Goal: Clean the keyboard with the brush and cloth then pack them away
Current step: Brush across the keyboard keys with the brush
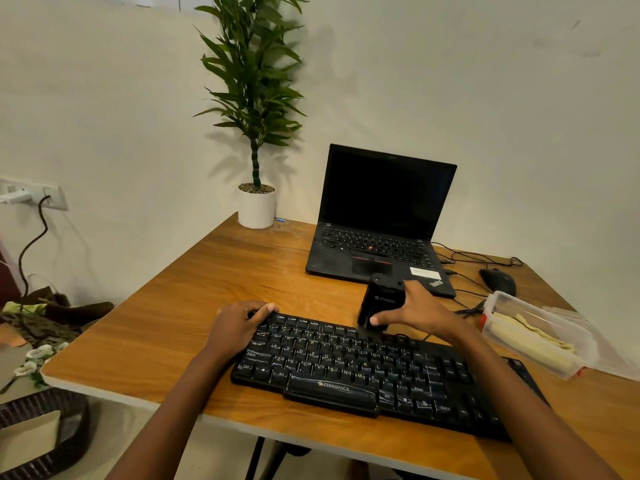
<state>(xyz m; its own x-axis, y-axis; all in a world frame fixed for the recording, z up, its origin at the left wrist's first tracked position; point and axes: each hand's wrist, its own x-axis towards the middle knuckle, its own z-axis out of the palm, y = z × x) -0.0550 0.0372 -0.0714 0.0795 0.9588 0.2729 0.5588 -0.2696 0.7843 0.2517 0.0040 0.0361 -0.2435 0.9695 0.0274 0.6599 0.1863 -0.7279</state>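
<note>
The black keyboard (363, 372) lies along the counter's (214, 306) near edge. The left hand (239, 323) grips its far left corner, fingers curled over the rim. The right hand (419, 310) pinches the black brush (379, 303) upright, its lower end on the top key row. The cloth (530, 336) lies folded in a clear box (509, 300) to the right.
</note>
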